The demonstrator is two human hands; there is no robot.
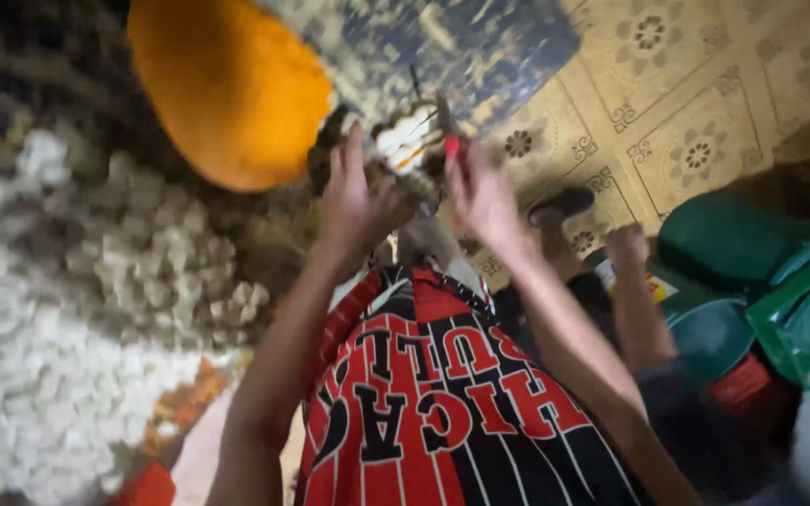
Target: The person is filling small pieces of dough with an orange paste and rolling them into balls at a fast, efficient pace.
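Fingers of the left hand curl up around a pale bulb, grasping its near side; it sits at about twelve o'clock from the person's chest, high in the view. Going from the left: a big heap of whitish cloves fills the nine o'clock side, blurred. Above it, at eleven o'clock, an orange bowl lies tilted, its rim just beside the left hand. Next, a worn blue mat at twelve o'clock, under the bulb. The right hand is clenched on a red-handled tool, its tip touching the bulb; what kind of tool it is, I cannot tell. Below both arms hangs a red and black striped shirt with large lettering. Right of that, yellow patterned floor at one o'clock. Green plastic stools stand at three o'clock, with a small white-and-yellow labelled packet near them, beside a foot.
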